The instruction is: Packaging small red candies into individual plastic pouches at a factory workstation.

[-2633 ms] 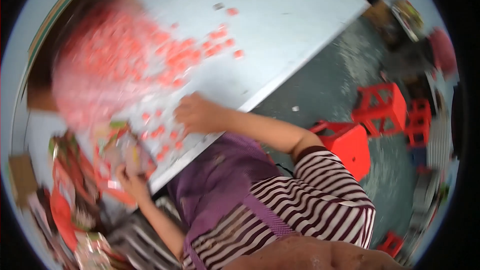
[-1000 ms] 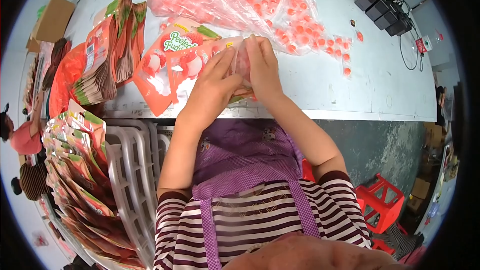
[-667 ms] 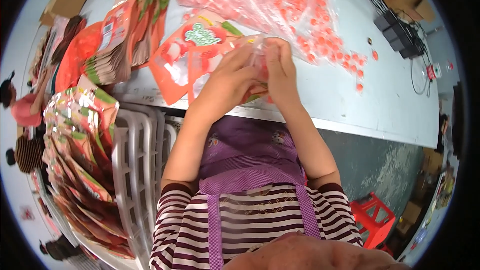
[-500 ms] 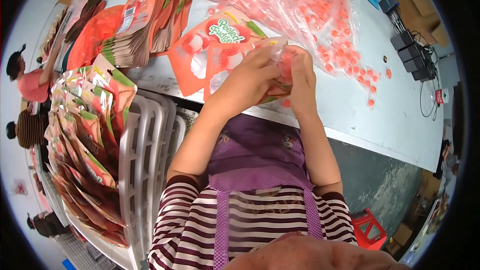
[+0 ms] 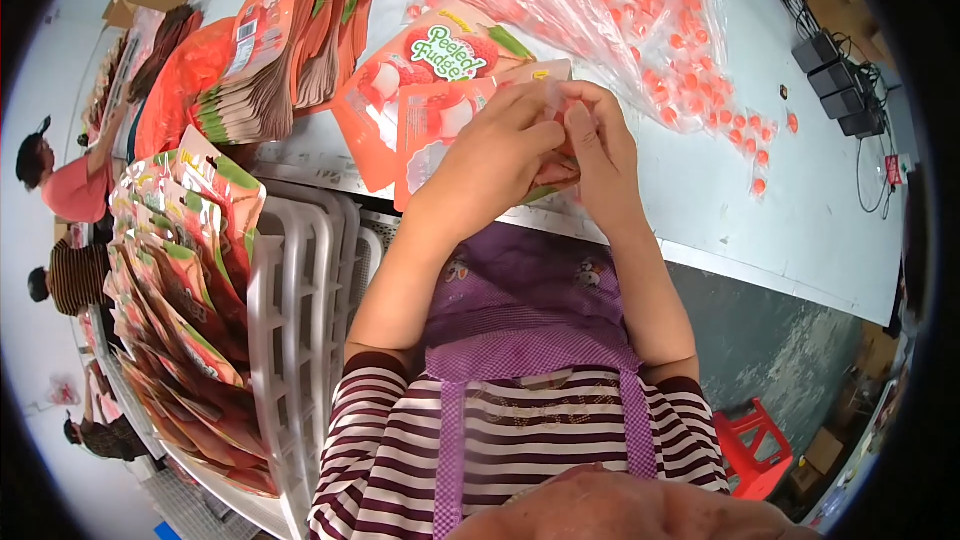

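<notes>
My left hand (image 5: 495, 155) and my right hand (image 5: 608, 165) meet at the near edge of the table, their fingers bent around a red and green pouch (image 5: 555, 175). Most of that pouch is hidden by the hands. A bit of clear wrapping and red shows between the fingertips. My right thumb presses inward toward the left fingers. Under my left wrist lies a flat orange pouch (image 5: 420, 135), back side up. It overlaps another printed pouch (image 5: 385, 95) with a fruit picture.
A large clear bag (image 5: 570, 0) of wrapped red candies spreads over the far table, with loose candies (image 5: 740, 135) at its right. Stacked flat pouches (image 5: 270, 70) stand at left. Filled pouches (image 5: 180, 270) crowd a white basket (image 5: 290, 290). Black adapters (image 5: 835, 85) lie far right.
The right thumb and fingers have closed in, covering red candies and clear wrapping that showed between the hands before. The whole view has shifted slightly.
</notes>
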`<state>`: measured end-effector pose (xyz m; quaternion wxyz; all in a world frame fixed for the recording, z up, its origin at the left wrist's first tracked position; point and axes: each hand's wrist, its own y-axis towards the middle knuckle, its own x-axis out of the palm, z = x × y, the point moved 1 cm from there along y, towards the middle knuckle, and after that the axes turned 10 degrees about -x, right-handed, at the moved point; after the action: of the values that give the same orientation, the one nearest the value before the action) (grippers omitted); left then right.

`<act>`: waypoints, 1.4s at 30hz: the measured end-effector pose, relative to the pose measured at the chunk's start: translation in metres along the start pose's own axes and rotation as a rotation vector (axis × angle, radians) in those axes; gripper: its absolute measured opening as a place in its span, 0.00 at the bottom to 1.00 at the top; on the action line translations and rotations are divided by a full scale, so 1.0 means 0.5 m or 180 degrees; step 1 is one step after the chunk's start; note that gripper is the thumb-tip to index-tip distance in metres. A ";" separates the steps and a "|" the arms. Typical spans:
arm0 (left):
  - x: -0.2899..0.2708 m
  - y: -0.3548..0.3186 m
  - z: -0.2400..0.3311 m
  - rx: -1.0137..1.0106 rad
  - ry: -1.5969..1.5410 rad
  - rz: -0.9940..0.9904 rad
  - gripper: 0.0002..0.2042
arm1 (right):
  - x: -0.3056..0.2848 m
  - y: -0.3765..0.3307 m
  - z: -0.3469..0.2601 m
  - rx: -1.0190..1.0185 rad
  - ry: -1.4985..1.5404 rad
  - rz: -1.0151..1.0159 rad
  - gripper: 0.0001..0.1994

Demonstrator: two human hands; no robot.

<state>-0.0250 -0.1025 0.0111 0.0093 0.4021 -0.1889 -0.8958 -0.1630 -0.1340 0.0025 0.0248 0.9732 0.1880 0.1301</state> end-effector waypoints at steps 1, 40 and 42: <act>-0.001 0.000 -0.001 0.0054 0.0039 -0.0012 0.09 | -0.003 0.001 0.009 0.0010 0.0021 0.0033 0.15; -0.104 -0.189 0.065 -0.0268 -0.2180 -0.0152 0.05 | 0.036 -0.146 -0.089 -0.3010 -0.2044 -0.2183 0.13; -0.101 -0.195 0.059 -0.0453 -0.2314 0.0162 0.06 | 0.039 -0.144 -0.088 -0.3110 -0.2143 -0.1537 0.14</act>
<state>0.0011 0.0062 0.0314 -0.0082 0.0512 -0.1271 -0.9905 -0.1829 -0.0598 0.0426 0.5517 0.7676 0.3028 -0.1212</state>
